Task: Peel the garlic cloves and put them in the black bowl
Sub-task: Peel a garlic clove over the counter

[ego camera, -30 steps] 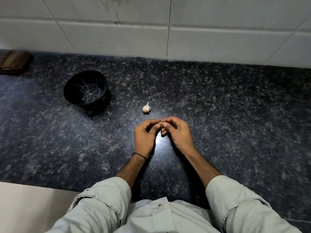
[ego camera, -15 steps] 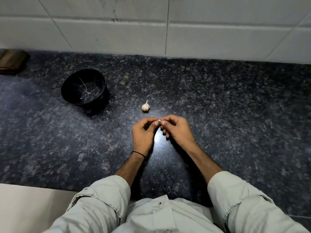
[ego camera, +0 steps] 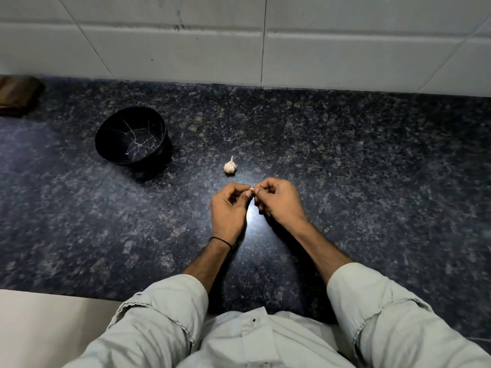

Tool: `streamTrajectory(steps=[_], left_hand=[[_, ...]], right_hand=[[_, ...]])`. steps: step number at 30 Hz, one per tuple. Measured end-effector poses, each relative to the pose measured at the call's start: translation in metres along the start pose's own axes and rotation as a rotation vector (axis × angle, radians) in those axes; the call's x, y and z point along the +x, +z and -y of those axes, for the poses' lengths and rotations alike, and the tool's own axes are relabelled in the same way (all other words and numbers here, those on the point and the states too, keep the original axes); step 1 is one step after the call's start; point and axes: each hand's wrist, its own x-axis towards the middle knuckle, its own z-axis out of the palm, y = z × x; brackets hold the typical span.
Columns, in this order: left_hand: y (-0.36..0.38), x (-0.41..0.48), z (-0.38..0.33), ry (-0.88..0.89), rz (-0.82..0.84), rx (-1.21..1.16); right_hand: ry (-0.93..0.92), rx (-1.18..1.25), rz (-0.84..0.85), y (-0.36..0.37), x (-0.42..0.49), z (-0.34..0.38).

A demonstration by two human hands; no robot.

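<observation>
A small pale garlic clove [ego camera: 252,190] is pinched between the fingertips of my left hand [ego camera: 229,208] and my right hand [ego camera: 279,201], both held just above the dark speckled counter [ego camera: 345,168]. Most of the clove is hidden by my fingers. A garlic bulb [ego camera: 230,166] sits on the counter just beyond my hands. The black bowl [ego camera: 131,135], with thin white crack-like lines inside, stands at the far left of the bulb; I see nothing inside it.
A white tiled wall [ego camera: 239,43] runs along the back of the counter. A brown object [ego camera: 18,95] lies at the far left edge. The counter's front edge [ego camera: 66,289] meets a pale surface at lower left.
Both hands stay together on the clove with only slight finger movement. The view has shifted a little.
</observation>
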Motion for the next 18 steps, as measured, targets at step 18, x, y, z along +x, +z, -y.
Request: streamTrajectory(steps=[18], left_hand=[[-0.0006,0.0036,-0.0086,-0.069,0.021,-0.058]], right_hand=[[-0.053,-0.004,-0.081,0.0033,-0.003,-0.0071]])
